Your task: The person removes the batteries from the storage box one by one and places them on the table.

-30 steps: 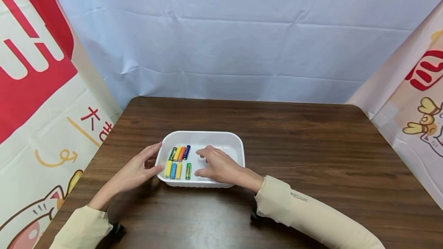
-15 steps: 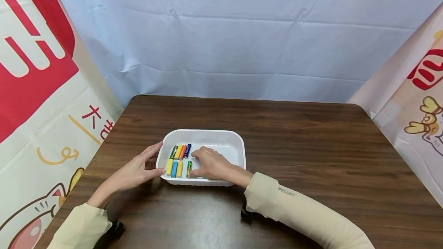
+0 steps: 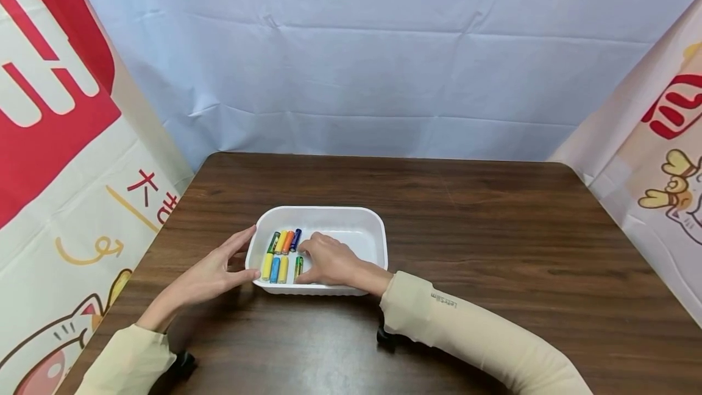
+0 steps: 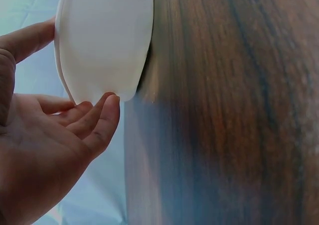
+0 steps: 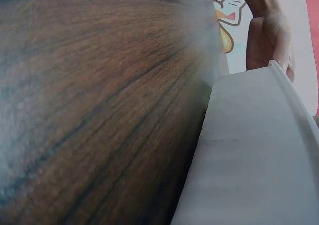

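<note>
A white plastic tray [image 3: 359,242] sits on the table with several batteries in its left half. The back row has green, yellow, orange and dark blue [image 3: 296,239] ones; the front row has a yellow [image 3: 267,267], a blue [image 3: 275,270] and another yellow one. Just right of these stands a green battery [image 3: 298,266] apart from them. My right hand [image 3: 331,261] reaches into the tray with thumb and index finger curled at that green battery's two ends, the thumb covering its near end. My left hand [image 3: 214,267] rests relaxed fingers and thumb on the tray's left end.
The brown wood table [image 3: 466,230] reaches well to the right of the tray. A pale blue cloth [image 3: 356,66] hangs behind it, with printed banners [image 3: 49,90] at the sides.
My right hand has moved left inside the tray, and its thumb and index finger have come to the green battery. My left hand has stayed at the tray's left end.
</note>
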Tool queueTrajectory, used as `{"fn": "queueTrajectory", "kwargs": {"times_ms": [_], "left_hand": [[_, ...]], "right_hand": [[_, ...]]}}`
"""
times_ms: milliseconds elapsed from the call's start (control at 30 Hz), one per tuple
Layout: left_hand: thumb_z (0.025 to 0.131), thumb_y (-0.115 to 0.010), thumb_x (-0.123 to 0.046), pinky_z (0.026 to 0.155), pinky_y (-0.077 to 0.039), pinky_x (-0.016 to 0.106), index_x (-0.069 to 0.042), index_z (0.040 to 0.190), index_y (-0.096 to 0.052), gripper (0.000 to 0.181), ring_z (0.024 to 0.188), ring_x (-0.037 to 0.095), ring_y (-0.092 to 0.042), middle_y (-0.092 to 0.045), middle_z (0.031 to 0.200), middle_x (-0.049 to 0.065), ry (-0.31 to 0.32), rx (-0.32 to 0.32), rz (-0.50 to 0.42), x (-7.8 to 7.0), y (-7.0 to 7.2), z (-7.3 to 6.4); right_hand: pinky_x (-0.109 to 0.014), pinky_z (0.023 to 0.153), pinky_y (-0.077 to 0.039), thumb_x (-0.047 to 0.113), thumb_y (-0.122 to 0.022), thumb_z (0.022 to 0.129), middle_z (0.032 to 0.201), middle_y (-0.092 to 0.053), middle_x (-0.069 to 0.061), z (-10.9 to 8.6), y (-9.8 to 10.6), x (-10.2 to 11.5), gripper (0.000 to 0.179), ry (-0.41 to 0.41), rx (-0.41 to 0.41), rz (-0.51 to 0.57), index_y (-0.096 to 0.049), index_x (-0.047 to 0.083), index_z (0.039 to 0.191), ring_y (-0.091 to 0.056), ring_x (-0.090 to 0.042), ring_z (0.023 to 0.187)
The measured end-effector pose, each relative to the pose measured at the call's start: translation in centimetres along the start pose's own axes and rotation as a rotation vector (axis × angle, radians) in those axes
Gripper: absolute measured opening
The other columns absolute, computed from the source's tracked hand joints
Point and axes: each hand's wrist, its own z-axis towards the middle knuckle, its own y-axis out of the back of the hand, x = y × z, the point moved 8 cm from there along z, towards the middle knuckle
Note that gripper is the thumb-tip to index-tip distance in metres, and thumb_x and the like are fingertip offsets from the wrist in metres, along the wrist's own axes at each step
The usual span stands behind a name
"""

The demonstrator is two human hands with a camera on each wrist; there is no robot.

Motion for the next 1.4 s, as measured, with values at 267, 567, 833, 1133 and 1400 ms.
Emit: {"fn": "queueTrajectory", "kwargs": {"times_ms": [267,567,833,1133,1400], "left_hand": [[0.083,-0.070,-0.032,0.092,-0.041,0.050,-0.020,0.150,-0.019,0.085,0.120,0.030,-0.043,-0.026,0.147,0.008,0.003,-0.002,-0.009,0.2,-0.1,0.0],[0.084,-0.070,-0.032,0.093,-0.041,0.050,-0.019,0.150,-0.018,0.085,0.120,0.030,-0.043,-0.025,0.147,0.009,-0.005,0.005,-0.011,0.1,0.0,0.1],[0.084,-0.070,-0.033,0.092,-0.042,0.049,-0.019,0.150,-0.018,0.085,0.120,0.030,-0.043,-0.025,0.147,0.009,0.002,0.009,-0.011,0.0,0.0,0.0],[0.084,-0.070,-0.034,0.090,-0.044,0.046,-0.020,0.150,-0.018,0.085,0.119,0.028,-0.044,-0.026,0.146,0.008,0.007,0.018,-0.026,0.0,-0.1,0.0],[0.084,-0.069,-0.034,0.090,-0.043,0.047,-0.019,0.150,-0.018,0.084,0.119,0.029,-0.044,-0.024,0.148,0.008,0.010,0.011,-0.003,0.0,-0.1,0.0]], "right_hand": [[-0.022,0.063,-0.041,0.046,-0.078,0.071,0.094,-0.053,0.004,0.3,-0.4,-0.1,0.057,-0.019,0.015,-0.033,-0.066,0.014,0.116,-0.047,-0.008,0.079],[-0.022,0.063,-0.042,0.044,-0.079,0.070,0.097,-0.053,0.003,0.3,-0.4,0.0,0.056,-0.015,0.008,-0.058,-0.066,0.015,0.117,-0.047,-0.008,0.082],[-0.024,0.054,-0.040,0.039,-0.079,0.069,0.087,-0.050,0.003,0.4,-0.3,0.0,0.041,-0.026,0.023,-0.080,-0.069,0.014,0.100,-0.047,-0.009,0.074],[-0.024,0.059,-0.044,0.031,-0.075,0.068,0.094,-0.054,0.001,-1.3,3.0,-0.7,0.039,-0.040,-0.020,0.041,-0.067,0.012,0.101,-0.051,-0.009,0.075],[-0.024,0.065,-0.045,0.027,-0.077,0.070,0.094,-0.053,0.002,-4.7,10.7,-2.1,0.043,0.058,-0.214,0.142,-0.063,0.010,0.107,-0.054,-0.013,0.082]]}}
